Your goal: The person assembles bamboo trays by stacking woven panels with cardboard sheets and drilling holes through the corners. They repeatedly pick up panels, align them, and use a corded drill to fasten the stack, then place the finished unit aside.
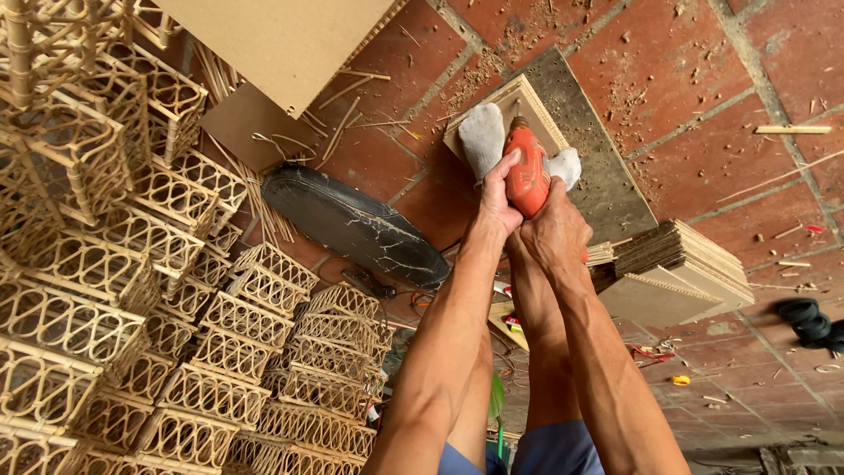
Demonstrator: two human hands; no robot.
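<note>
Orange power drill [527,180], one of it, smooth plastic and rounded, sits clasped between both hands: the left hand [498,198] curls its fingers round the near side of the body, the right hand [556,233] wraps the grip from the other side, so neither hand is spread. Just beyond the fingertips its nose meets a pale rectangular wooden board [527,101], pinned by two feet in grey woollen socks [483,136], one each side of the drill. Under the board lies a grey speckled slab [607,167] on red brick floor [756,79] strewn with sawdust. Beside the right wrist rests one stack of thin cut boards [681,264]. Well off from the left fingers stand many woven rattan baskets [132,290] (too many to count, open lattice sides), and one black cracked cushion [356,224].
</note>
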